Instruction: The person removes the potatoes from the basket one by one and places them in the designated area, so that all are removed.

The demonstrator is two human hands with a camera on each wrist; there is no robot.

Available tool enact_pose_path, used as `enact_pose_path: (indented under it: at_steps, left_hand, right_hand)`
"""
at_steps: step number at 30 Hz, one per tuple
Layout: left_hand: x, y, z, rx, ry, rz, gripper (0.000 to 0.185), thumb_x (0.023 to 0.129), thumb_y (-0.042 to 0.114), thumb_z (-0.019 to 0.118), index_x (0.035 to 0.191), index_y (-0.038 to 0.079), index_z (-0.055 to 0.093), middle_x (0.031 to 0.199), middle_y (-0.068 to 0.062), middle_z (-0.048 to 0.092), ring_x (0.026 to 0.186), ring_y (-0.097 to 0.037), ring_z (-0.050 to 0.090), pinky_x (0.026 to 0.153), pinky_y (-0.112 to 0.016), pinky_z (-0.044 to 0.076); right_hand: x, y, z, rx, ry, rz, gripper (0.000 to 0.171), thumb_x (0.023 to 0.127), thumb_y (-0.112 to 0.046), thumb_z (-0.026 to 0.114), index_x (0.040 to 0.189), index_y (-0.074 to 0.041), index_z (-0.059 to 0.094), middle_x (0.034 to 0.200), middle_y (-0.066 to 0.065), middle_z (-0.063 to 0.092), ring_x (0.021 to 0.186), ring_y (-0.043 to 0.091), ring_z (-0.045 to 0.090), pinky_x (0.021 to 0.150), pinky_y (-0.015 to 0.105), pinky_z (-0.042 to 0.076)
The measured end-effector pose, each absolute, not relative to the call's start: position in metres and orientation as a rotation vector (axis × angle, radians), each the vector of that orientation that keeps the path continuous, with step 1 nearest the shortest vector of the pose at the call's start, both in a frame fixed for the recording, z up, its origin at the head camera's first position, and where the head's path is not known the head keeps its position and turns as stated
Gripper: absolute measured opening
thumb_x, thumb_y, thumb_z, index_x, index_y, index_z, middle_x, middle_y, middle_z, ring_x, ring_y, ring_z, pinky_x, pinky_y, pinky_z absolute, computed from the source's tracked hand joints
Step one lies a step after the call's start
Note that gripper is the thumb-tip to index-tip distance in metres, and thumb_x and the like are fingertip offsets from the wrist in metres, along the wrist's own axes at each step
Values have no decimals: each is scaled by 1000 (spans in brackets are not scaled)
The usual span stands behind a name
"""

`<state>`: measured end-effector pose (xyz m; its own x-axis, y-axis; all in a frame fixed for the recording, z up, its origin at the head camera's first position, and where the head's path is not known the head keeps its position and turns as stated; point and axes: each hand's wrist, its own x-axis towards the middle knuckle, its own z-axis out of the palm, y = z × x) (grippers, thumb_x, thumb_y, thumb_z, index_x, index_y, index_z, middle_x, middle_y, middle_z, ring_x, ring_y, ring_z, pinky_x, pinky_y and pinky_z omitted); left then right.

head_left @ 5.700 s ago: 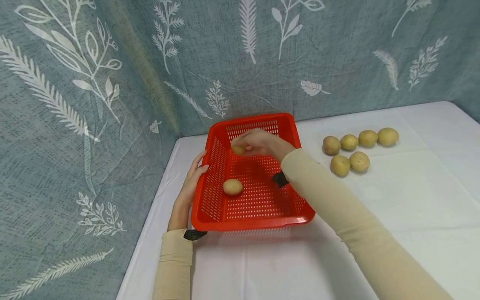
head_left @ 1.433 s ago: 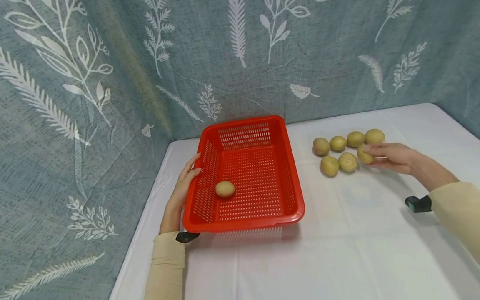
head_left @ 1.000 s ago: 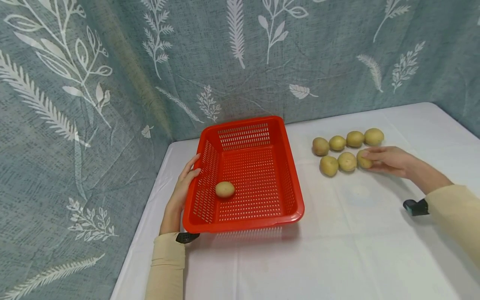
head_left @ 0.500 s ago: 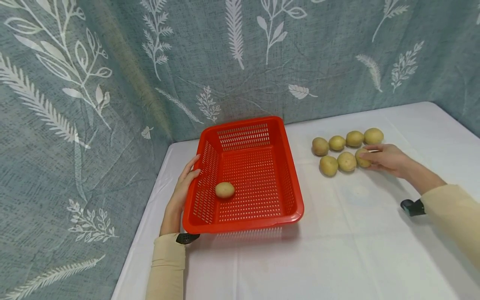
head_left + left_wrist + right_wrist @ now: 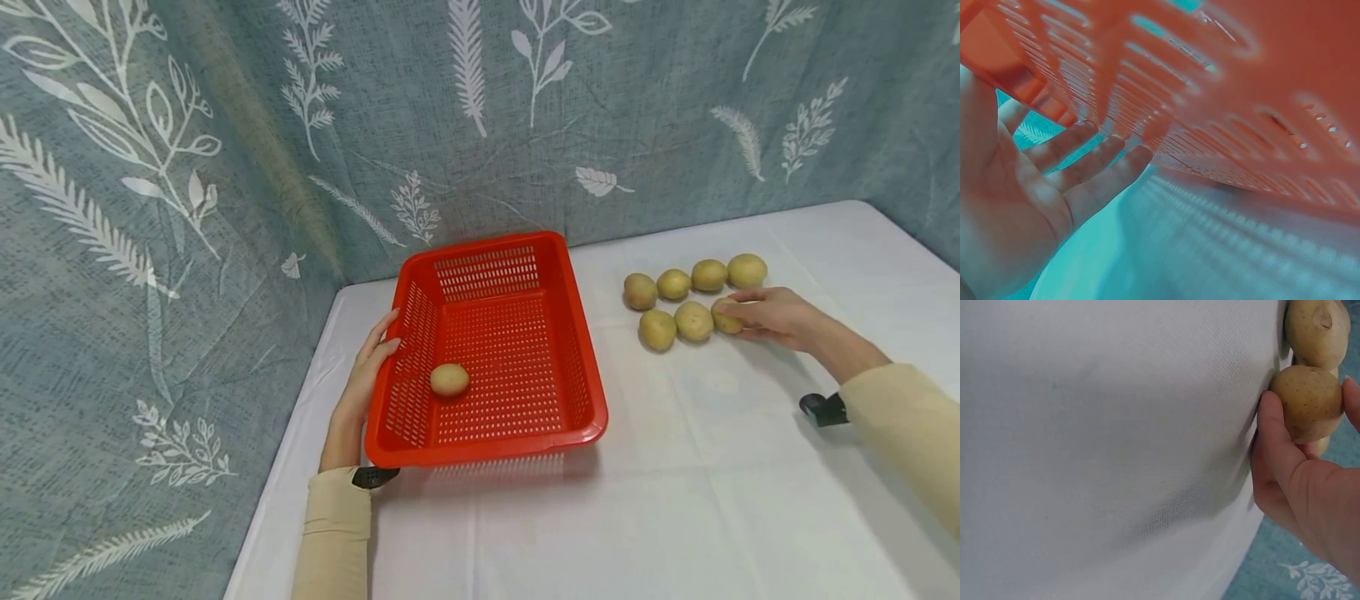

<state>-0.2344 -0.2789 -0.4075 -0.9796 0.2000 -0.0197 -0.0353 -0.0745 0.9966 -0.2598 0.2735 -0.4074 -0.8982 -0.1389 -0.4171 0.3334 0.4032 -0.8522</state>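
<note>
Head view: right hand (image 5: 772,315) out on the white tablecloth (image 5: 675,467), thumb and fingers curled round a small potato (image 5: 724,318) at the right end of the near row, potato touching the cloth. Smooth, tan-yellow skin, rounded oval, long axis roughly left to right along the row. Close up on the right wrist view: same potato (image 5: 1307,403) pinched between thumb (image 5: 1275,440) and a fingertip at the frame edge, speckled skin, blunt egg shape, just touching a neighbouring potato (image 5: 1317,328). Five more potatoes (image 5: 673,284) lying loose beside it, four in the far row. Left hand (image 5: 366,375) flat against the outer left wall of the red basket (image 5: 558,275), fingers straight, not curled round the rim; left wrist view: fingers (image 5: 1088,172) spread against slotted, glossy plastic. Basket rectangular, perforated floor and walls, long axis running away from the person. Inside, one lone potato (image 5: 449,379) near the left wall. Behind, grey-blue cloth backdrop (image 5: 225,125) with white leaf prints.
</note>
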Motion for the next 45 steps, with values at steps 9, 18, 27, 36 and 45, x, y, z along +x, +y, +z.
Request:
enact_pose_path:
  at_steps: [9, 18, 27, 36, 45]
  left_hand:
    - [-235, -279, -410, 199, 2026, 2175, 51, 104, 20, 36, 153, 21, 21, 137, -17, 35, 99, -18, 56, 76, -27, 51]
    - [-234, -279, -411, 181, 2019, 2184, 51, 104, 20, 36, 153, 22, 22, 136, -15, 36, 98, -17, 56, 76, -27, 51]
    - [-235, -279, -410, 183, 2032, 2183, 50, 104, 19, 36, 153, 21, 23, 136, -15, 37, 97, -17, 56, 75, -26, 51]
    - [-236, -279, -410, 190, 2039, 2177, 51, 104, 19, 35, 153, 21, 22, 139, -16, 34, 100, -17, 55, 76, -26, 50]
    - [-235, -279, -411, 206, 2026, 2191, 50, 104, 19, 36, 153, 22, 23, 139, -16, 35, 101, -19, 55, 77, -27, 51]
  right_hand:
    - [-262, 274, -410, 227, 2246, -1499, 82, 97, -34, 55, 144, 16, 11, 135, 26, 30, 109, 24, 40, 83, 23, 49]
    - [-263, 274, -411, 239, 2234, -1530, 80, 97, -36, 53, 144, 15, 13, 132, 24, 30, 106, 22, 39, 82, 22, 49]
    - [-260, 281, -411, 238, 2143, -1621, 72, 102, -32, 38, 147, 10, 0, 147, 30, 15, 115, 23, 39, 92, 27, 45]
    - [-261, 290, -407, 339, 2060, -1694, 92, 98, -46, 43, 145, 7, -14, 150, 35, -1, 138, 42, 12, 95, 28, 43]
    - [-262, 293, -388, 309, 2116, -1723, 87, 99, -47, 39, 147, 7, -10, 151, 32, -1, 136, 39, 14, 92, 30, 46]
